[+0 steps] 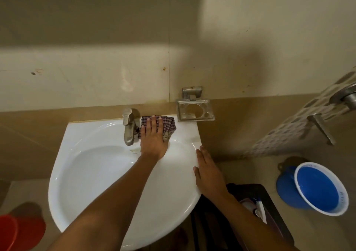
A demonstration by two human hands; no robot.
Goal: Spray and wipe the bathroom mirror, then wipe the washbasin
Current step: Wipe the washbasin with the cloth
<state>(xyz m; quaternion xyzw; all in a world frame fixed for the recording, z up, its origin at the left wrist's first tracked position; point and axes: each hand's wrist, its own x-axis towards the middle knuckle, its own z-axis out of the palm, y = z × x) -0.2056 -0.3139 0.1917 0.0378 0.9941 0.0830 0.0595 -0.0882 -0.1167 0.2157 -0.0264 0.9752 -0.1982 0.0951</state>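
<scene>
A white washbasin (86, 173) is fixed to the beige tiled wall, with a steel tap (128, 127) at its back rim. A checked purple cloth (169, 124) lies on the back rim just right of the tap. My left hand (153, 137) presses flat on the cloth with straight fingers, the forearm crossing over the bowl. My right hand (209, 171) rests flat on the basin's right edge, fingers extended and holding nothing. No spray bottle can be made out.
A metal soap holder (194, 110) juts from the wall above the basin's right corner. A blue bucket (319, 189) stands on the floor at right, a red bucket (17, 229) at lower left. A dark stand (256, 196) with items sits beside the basin. Wall taps (346, 96) protrude at far right.
</scene>
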